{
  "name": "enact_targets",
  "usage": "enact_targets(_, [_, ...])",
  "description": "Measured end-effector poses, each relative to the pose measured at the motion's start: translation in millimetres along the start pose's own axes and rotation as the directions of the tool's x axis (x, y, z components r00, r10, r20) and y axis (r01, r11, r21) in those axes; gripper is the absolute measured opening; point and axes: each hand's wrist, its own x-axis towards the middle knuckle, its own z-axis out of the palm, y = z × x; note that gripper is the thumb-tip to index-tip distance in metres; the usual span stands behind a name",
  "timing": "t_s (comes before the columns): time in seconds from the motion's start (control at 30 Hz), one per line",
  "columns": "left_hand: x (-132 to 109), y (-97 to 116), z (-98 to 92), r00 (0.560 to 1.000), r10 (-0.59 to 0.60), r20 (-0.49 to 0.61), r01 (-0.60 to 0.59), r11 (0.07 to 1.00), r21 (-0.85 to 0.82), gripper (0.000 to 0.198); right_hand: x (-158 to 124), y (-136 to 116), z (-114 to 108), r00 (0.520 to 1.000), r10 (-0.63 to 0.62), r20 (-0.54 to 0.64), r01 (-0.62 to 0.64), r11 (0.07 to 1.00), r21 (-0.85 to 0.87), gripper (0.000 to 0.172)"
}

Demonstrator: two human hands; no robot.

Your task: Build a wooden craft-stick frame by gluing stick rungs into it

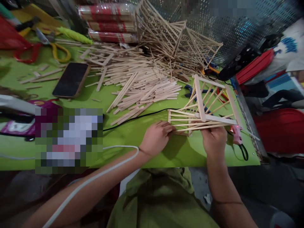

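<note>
A frame glued from wooden sticks [204, 106] stands tilted on the green table [123, 136] at the right. My right hand [215, 139] is closed on its lower edge, gripping from below. My left hand [156, 136] pinches the frame's lower left sticks with its fingertips. A large pile of loose wooden sticks [142, 85] lies just behind the hands.
A dark phone [70, 79] lies at the left, with yellow-handled scissors [53, 46] and red scissors [23, 52] behind it. A pink glue gun [237, 137] lies by the right table edge. Wrapped stick packs [109, 23] sit at the back. A black cable [133, 118] crosses the table.
</note>
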Motion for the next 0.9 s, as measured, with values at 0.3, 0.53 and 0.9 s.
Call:
enact_targets(0.3, [-9.8, -12.3, -3.6, 0.986, 0.082, -0.146, -0.058, 0.985, 0.164, 0.019, -7.6, 5.9, -19.9, 0.993, 0.112, -0.042, -0.093, 0.944, 0.316, 0.012])
enact_targets(0.53, [-29.1, 24.9, -9.8, 0.950, 0.156, -0.272, -0.126, 0.984, 0.123, 0.007, -21.6, -9.7, -63.5, 0.961, 0.085, 0.264, -0.194, 0.887, 0.418, 0.014])
enact_targets(0.9, [-19.7, 51.4, 17.5, 0.994, 0.013, 0.107, 0.015, 0.967, -0.254, 0.026, 21.0, -5.2, -72.9, 0.932, 0.057, 0.359, -0.101, 0.989, 0.105, 0.036])
